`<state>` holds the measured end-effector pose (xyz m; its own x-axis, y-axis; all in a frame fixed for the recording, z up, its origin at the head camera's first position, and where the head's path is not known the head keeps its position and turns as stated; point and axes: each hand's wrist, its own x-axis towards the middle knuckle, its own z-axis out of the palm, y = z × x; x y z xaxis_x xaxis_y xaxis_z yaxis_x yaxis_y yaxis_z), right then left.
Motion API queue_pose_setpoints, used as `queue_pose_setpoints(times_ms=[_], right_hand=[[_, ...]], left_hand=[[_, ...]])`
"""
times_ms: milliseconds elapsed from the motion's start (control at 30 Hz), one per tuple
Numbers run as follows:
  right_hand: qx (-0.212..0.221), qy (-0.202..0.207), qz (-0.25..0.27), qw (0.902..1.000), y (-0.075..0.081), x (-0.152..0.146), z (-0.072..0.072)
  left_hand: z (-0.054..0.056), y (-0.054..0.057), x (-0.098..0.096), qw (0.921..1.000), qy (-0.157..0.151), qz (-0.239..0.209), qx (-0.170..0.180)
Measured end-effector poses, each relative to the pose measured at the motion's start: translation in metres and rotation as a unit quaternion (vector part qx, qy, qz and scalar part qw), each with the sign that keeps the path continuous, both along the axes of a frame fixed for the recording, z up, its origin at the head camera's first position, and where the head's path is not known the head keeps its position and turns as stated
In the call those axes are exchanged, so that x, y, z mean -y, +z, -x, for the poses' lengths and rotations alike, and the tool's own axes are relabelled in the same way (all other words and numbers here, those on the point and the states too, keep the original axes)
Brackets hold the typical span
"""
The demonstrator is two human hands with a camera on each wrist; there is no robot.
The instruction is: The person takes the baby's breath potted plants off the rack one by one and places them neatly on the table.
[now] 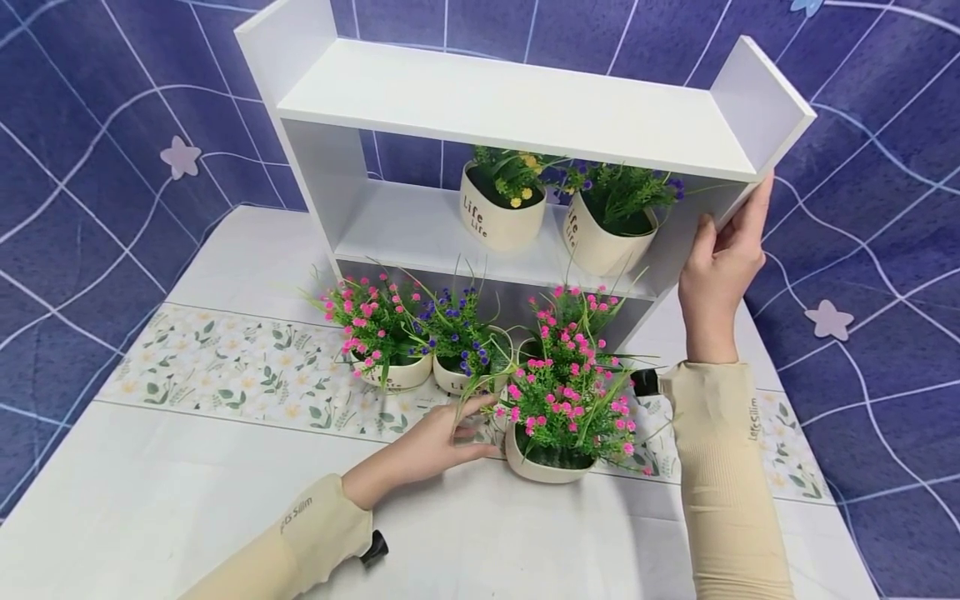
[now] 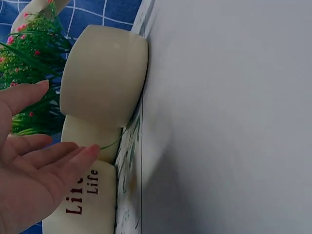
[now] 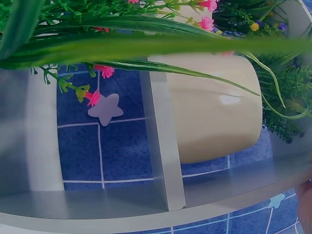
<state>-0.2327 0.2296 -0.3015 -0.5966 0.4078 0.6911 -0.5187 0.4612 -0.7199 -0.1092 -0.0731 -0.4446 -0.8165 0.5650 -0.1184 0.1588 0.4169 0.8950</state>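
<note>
A white two-tier shelf (image 1: 510, 100) stands at the back, and my right hand (image 1: 723, 262) grips its right side panel, thumb on the inner face. My left hand (image 1: 431, 446) is just left of the front cream flowerpot (image 1: 551, 471) with pink flowers, fingers spread and fingertips right by its side. The left wrist view shows the loose fingers (image 2: 78, 163) in front of the pots, holding nothing. Behind the front pot is another pink-flowered plant (image 1: 573, 312), its pot mostly hidden. A blue-flowered pot (image 1: 457, 381) and a pink-flowered pot (image 1: 397, 375) stand to the left.
On the shelf's middle board are a yellow-flowered pot (image 1: 498, 212) and a purple-flowered pot (image 1: 607, 242), side by side towards the right. A floral strip (image 1: 225, 367) runs across the white table (image 1: 187, 492). A blue curtain (image 1: 82, 167) with white lines surrounds the table's back and sides.
</note>
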Motion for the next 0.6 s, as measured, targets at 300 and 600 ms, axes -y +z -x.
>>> queue_pose_setpoints(times_ms=[300,600], right_hand=[[0.026,-0.001,0.022,0.9994,0.009,0.011,-0.008],[0.019,-0.003,0.019,0.9996,0.011,0.012,-0.011]], left_hand=[[-0.006,0.001,0.006,0.9997,-0.012,0.022,0.005],[-0.002,0.006,0.023,0.9961,-0.017,-0.084,0.019]])
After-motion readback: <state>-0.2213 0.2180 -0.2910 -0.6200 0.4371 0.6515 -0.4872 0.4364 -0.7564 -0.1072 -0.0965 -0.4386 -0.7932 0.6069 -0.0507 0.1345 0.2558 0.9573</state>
